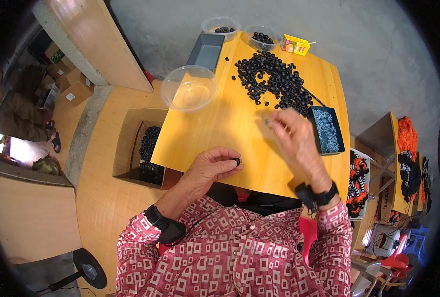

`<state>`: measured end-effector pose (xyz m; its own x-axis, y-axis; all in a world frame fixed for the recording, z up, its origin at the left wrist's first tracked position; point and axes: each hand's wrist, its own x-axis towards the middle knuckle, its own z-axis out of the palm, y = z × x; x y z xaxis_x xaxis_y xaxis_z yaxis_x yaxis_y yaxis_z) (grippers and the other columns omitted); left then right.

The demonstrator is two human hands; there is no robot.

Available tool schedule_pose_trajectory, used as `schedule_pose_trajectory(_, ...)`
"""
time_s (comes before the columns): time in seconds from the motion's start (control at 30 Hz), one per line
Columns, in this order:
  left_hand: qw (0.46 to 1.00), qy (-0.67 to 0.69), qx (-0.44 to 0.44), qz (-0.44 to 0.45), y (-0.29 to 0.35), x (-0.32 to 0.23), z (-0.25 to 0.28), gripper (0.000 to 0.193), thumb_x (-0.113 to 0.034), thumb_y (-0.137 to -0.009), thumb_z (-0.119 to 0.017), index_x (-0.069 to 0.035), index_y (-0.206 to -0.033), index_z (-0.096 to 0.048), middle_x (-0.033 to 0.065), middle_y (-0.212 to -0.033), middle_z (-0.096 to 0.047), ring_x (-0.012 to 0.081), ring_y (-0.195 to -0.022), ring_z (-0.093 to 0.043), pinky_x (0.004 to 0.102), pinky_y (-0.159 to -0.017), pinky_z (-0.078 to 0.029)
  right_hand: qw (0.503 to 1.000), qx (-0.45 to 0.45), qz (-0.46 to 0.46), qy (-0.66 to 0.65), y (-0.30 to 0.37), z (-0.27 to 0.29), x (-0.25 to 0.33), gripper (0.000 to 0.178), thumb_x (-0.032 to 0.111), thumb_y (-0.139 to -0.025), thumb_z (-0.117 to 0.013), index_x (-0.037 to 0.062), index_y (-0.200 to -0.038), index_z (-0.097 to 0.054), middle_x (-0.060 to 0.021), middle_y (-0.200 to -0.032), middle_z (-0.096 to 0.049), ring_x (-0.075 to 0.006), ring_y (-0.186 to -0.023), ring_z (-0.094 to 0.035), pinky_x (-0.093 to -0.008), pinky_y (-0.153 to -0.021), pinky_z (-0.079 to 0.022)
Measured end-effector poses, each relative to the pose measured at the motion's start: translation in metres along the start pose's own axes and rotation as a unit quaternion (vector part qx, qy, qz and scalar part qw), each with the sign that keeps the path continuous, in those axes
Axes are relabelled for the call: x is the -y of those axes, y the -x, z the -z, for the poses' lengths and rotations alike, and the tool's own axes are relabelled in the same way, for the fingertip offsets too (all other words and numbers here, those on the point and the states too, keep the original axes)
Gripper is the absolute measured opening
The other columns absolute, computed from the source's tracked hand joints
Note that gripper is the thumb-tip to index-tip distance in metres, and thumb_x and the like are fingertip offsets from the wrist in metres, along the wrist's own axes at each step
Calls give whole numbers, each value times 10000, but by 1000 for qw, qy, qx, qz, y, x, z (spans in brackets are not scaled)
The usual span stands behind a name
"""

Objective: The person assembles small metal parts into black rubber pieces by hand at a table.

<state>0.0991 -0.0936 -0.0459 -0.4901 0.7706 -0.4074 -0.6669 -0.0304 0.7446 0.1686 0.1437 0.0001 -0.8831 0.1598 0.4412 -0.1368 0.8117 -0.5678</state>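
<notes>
My left hand (212, 166) is closed in a pinch over the near part of the yellow table (220, 123). Between its thumb and fingertips is a small round black part (237, 161). Smeared by motion, my right hand (292, 131) hovers right of centre with curled fingers. A tiny greyish blur shows at its fingertips, too unclear to name. Just beyond that hand spreads a loose pile of small black ring-like parts (274, 79). Right beside it stands a dark tray (342, 146) full of small silvery pieces (326, 131).
At the table's left edge stand a clear round tub (189, 89) and a grey rectangular tray (206, 52). Two clear bowls (220, 22) with black parts and a yellow drink carton (296, 45) line the far edge. A cardboard box (131, 143) of black parts sits below left.
</notes>
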Motion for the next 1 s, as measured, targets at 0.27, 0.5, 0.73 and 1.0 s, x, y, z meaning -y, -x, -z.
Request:
schedule_pose_trajectory(0.27,1000,25,-4,-5,-2,0,-6,176,-58,-899,-650,-46,-1071,-617,60,-1066,-633,194,-1015,-645,313,-922,-532,986,55,-43,149,-33,-18,-45,187,191,-802,-662,20,-875,-680,-167,-858,-674,-349,-833,-653,-431,-740,-524)
schedule_pose_trajectory(0.5,998,47,1,-36,-3,-3,-2,192,-75,-914,-635,-49,-1102,-605,64,-1082,-631,184,-1039,-638,299,-924,-529,969,116,-60,208,-44,-40,-57,106,114,-786,-620,22,-800,-673,-172,-808,-671,-345,-793,-659,-427,-731,-535)
schedule_pose_trajectory(0.73,997,58,-14,-39,-8,-8,-5,218,-94,-932,-614,-62,-1146,-590,70,-1114,-631,175,-1061,-630,284,-932,-519,998,17,-23,54,-36,-29,-40,80,40,-775,-638,-11,-830,-664,-154,-789,-639,-298,-730,-643,-363,-683,-528)
schedule_pose_trajectory(1.0,994,90,27,-57,-8,-13,-25,204,-114,-948,-596,-75,-1148,-578,65,-1118,-640,171,-1065,-633,280,-932,-518,970,-21,-70,-232,14,-13,34,85,-13,-809,-666,-14,-894,-659,-47,-804,-623,-133,-760,-596,-257,-713,-480)
